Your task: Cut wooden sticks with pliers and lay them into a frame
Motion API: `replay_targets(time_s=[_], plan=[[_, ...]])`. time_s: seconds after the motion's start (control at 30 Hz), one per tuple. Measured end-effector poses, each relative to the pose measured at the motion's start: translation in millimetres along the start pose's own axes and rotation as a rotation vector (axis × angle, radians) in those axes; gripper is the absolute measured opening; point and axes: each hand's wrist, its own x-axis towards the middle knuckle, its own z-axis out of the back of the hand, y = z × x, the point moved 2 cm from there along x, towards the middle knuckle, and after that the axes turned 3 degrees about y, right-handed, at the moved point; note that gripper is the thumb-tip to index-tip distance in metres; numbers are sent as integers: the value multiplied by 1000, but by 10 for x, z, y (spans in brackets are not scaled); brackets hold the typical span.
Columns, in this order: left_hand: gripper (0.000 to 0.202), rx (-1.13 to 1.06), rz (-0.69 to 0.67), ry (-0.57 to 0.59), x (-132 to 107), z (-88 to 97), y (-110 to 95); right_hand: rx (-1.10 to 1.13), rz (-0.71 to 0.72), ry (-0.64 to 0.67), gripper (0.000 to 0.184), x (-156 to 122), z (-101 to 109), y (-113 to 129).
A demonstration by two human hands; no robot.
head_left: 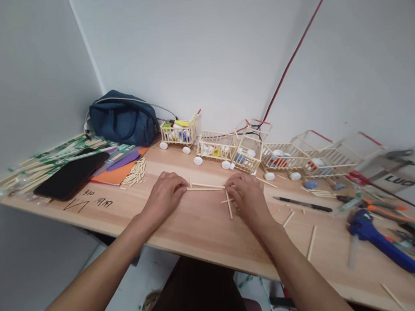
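Observation:
Between my hands, low over the table [199, 224], lies a small frame of thin wooden sticks [206, 189]. My left hand [167, 191] pinches its left end, where a short stick points up. At the right end my right hand [245, 191] has its fingers closed on the frame. Short crossed sticks [229, 204] show just below the right fingertips; whether they are joined to the frame I cannot tell. Behind my hands stand several little stick carts with white wheels, among them a cart [178, 133] holding coloured pieces and another cart [216, 145].
At left are a blue bag [123, 117], a black phone [72, 176], coloured paper [112, 176], a pile of short sticks [135, 172] and wrapped sticks [49, 158]. At right lie a black pen [302, 204], a blue glue gun [385, 243], orange-handled pliers [389, 209] and loose sticks [311, 243].

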Motion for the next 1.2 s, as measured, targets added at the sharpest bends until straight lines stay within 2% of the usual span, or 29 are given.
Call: replay_targets(time_s=[0.1,0.2,0.47,0.6,0.77,0.93,1.07,1.2], plan=[[13,-2,2,-16,1,-5,18,35,-20,-41,16,6,86,-65],[13,-6,14,-26,0,-2,23,-15,-28,-52,16,39,259,-123],[14,-21,-3,-27,-7,41,-30,-546,-7,-55,18,357,1040,-164],[14,-12,-18,-31,-14,36,-7,-736,31,-23,20,513,1247,-115],[15,3,-25,-32,-24,50,-4,-877,91,48,24,622,1309,-81],[14,-8,-19,-48,-19,66,-28,-862,143,38,20,619,1281,-141],[13,-25,-12,-48,-12,61,-35,-735,146,32,20,500,1190,-216],[11,-29,7,-34,-7,33,-12,-484,153,55,18,344,1037,-255]])
